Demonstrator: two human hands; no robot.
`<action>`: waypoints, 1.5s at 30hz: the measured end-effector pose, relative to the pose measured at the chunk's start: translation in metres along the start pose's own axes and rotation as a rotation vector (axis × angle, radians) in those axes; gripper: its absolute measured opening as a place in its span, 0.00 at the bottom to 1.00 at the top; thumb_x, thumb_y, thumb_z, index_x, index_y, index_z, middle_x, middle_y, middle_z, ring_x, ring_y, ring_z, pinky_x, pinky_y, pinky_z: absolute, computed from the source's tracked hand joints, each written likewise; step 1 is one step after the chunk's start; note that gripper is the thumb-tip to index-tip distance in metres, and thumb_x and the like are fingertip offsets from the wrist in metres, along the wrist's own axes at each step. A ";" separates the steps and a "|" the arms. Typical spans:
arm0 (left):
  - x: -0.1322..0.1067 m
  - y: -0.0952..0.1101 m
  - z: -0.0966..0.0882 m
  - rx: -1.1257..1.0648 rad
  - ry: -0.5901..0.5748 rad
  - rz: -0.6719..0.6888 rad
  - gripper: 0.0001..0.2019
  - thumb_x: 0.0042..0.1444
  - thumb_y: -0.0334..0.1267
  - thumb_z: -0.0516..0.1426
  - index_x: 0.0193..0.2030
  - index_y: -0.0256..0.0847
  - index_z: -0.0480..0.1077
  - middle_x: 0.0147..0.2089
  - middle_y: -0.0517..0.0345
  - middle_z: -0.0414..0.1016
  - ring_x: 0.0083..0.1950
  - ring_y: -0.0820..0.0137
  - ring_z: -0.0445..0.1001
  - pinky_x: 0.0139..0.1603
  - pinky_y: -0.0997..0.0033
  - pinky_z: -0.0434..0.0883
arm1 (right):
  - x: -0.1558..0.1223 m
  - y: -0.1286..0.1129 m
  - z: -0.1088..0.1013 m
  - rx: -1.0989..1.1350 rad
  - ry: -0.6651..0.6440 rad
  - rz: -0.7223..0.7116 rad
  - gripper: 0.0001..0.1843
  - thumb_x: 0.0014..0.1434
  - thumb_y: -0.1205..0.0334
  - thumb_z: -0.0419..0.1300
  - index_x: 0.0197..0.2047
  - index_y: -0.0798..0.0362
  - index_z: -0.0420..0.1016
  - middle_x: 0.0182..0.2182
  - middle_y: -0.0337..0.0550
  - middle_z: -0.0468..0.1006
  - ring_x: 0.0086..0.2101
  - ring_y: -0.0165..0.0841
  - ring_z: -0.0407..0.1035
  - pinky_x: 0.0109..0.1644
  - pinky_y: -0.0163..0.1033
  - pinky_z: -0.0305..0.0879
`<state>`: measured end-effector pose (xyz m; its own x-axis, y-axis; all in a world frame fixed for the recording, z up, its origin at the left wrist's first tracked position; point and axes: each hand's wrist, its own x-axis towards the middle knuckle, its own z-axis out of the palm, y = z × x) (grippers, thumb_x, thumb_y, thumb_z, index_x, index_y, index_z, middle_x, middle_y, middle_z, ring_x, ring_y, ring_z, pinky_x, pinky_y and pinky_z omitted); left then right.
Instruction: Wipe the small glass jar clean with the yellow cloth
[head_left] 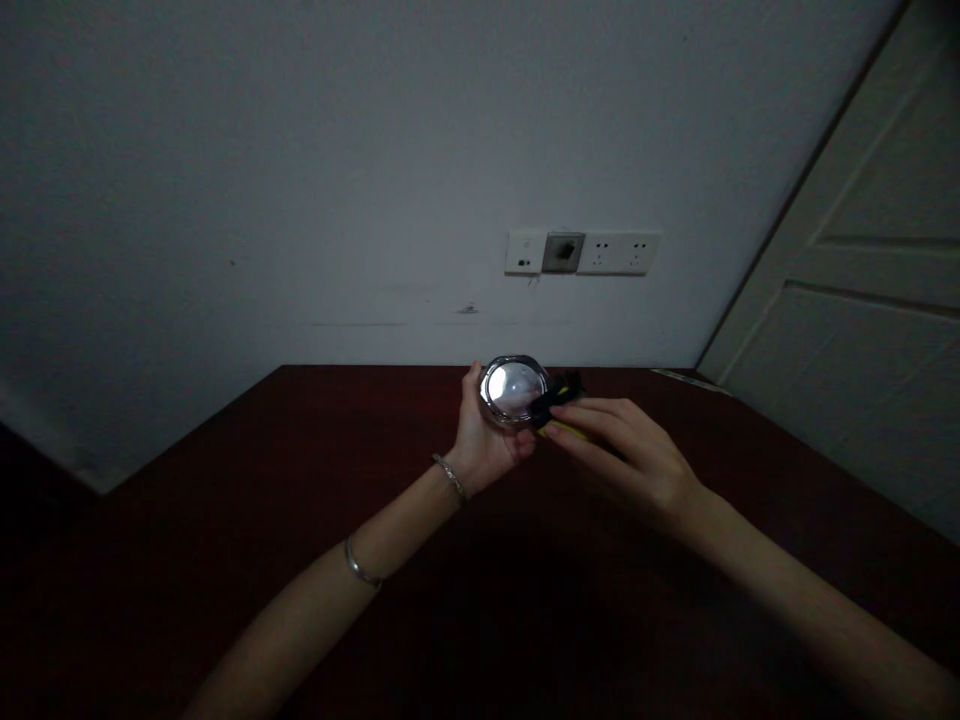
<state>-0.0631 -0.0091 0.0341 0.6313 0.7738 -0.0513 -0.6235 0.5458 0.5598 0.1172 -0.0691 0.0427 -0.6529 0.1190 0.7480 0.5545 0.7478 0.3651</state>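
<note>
My left hand (491,440) is closed around a round, shiny silver object (516,388) with a raised, slightly angular rim. Its mirror-like face is tilted up toward me and reflects light. A bracelet and a bangle circle the left forearm. My right hand (630,450) comes in from the right, its fingers closed on a small black and yellow object (559,395). That object touches or overlaps the right side of the silver one; its exact kind is too dark to make out. The fingers hide part of it.
Both hands are above a dark red-brown table (360,420) whose far edge meets a pale wall (375,170). White sockets and a switch plate (619,254) are set in the wall. A panelled door (862,270) stands at the right. The light is dim.
</note>
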 end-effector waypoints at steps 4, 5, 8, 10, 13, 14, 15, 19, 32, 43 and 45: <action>-0.003 -0.005 0.000 0.044 -0.043 0.016 0.38 0.56 0.67 0.41 0.38 0.30 0.73 0.23 0.53 0.72 0.17 0.74 0.67 0.13 0.77 0.63 | 0.005 -0.003 -0.005 -0.065 -0.048 -0.060 0.14 0.60 0.73 0.57 0.50 0.61 0.73 0.46 0.55 0.78 0.47 0.43 0.70 0.41 0.46 0.68; -0.004 -0.007 0.000 0.046 -0.055 0.019 0.37 0.56 0.67 0.41 0.38 0.31 0.73 0.23 0.53 0.72 0.17 0.74 0.67 0.14 0.77 0.63 | 0.007 -0.004 -0.007 -0.069 -0.050 -0.076 0.13 0.61 0.73 0.57 0.49 0.61 0.74 0.45 0.55 0.79 0.47 0.43 0.70 0.40 0.45 0.68; -0.004 -0.011 -0.001 0.035 -0.072 0.023 0.35 0.56 0.66 0.43 0.37 0.33 0.73 0.23 0.55 0.72 0.19 0.74 0.67 0.17 0.77 0.64 | 0.012 -0.005 -0.011 -0.051 -0.056 -0.110 0.12 0.62 0.73 0.54 0.47 0.62 0.75 0.44 0.54 0.80 0.46 0.43 0.70 0.39 0.45 0.67; -0.003 -0.012 -0.001 0.032 -0.067 0.022 0.34 0.56 0.65 0.44 0.37 0.33 0.73 0.23 0.55 0.72 0.20 0.74 0.67 0.18 0.77 0.64 | 0.012 -0.005 -0.012 -0.041 -0.058 -0.126 0.12 0.63 0.73 0.53 0.47 0.63 0.75 0.43 0.53 0.80 0.46 0.43 0.70 0.40 0.46 0.67; -0.003 -0.012 0.000 0.035 -0.033 0.008 0.34 0.56 0.66 0.43 0.36 0.33 0.73 0.24 0.54 0.72 0.19 0.75 0.66 0.16 0.77 0.63 | 0.010 -0.005 -0.012 -0.051 -0.062 -0.130 0.13 0.64 0.73 0.52 0.47 0.62 0.75 0.43 0.53 0.81 0.46 0.43 0.70 0.40 0.47 0.67; -0.003 -0.012 0.001 0.036 -0.018 0.004 0.34 0.56 0.66 0.43 0.36 0.33 0.72 0.23 0.54 0.72 0.19 0.75 0.66 0.16 0.78 0.62 | 0.010 -0.005 -0.012 -0.057 -0.063 -0.129 0.12 0.64 0.73 0.52 0.47 0.62 0.75 0.43 0.52 0.81 0.46 0.43 0.70 0.40 0.47 0.67; -0.003 -0.012 0.002 0.037 -0.003 0.003 0.34 0.56 0.65 0.42 0.35 0.33 0.72 0.23 0.54 0.71 0.18 0.75 0.65 0.15 0.78 0.61 | 0.010 -0.005 -0.013 -0.062 -0.066 -0.128 0.12 0.64 0.72 0.52 0.47 0.62 0.75 0.43 0.52 0.81 0.46 0.43 0.70 0.40 0.47 0.67; -0.006 -0.015 0.007 0.056 0.026 0.046 0.34 0.56 0.65 0.42 0.33 0.33 0.72 0.21 0.56 0.70 0.17 0.75 0.65 0.14 0.77 0.61 | 0.010 -0.005 -0.015 -0.069 -0.089 -0.129 0.12 0.65 0.72 0.51 0.46 0.62 0.75 0.43 0.50 0.81 0.46 0.42 0.70 0.41 0.47 0.67; -0.006 -0.038 0.009 0.196 0.022 0.291 0.27 0.59 0.60 0.45 0.38 0.37 0.71 0.23 0.60 0.70 0.17 0.73 0.68 0.12 0.74 0.66 | 0.018 -0.001 -0.015 -0.112 -0.087 -0.169 0.12 0.65 0.69 0.52 0.46 0.60 0.75 0.44 0.50 0.80 0.46 0.42 0.70 0.41 0.47 0.66; -0.002 -0.037 0.012 0.125 0.059 0.337 0.24 0.59 0.57 0.49 0.39 0.37 0.74 0.30 0.55 0.76 0.28 0.72 0.73 0.26 0.76 0.68 | 0.020 -0.002 -0.017 -0.050 -0.108 -0.152 0.13 0.66 0.69 0.50 0.47 0.58 0.74 0.44 0.44 0.81 0.46 0.36 0.71 0.43 0.43 0.64; -0.001 -0.037 0.011 0.111 0.056 0.306 0.25 0.57 0.58 0.50 0.38 0.37 0.74 0.30 0.55 0.76 0.28 0.72 0.73 0.25 0.76 0.67 | 0.021 -0.002 -0.017 -0.035 -0.109 -0.172 0.13 0.66 0.70 0.49 0.47 0.59 0.74 0.44 0.43 0.81 0.47 0.36 0.72 0.43 0.43 0.65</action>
<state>-0.0353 -0.0335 0.0227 0.3937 0.9149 0.0894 -0.7245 0.2490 0.6428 0.1114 -0.0789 0.0672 -0.7902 0.0630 0.6096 0.4468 0.7401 0.5026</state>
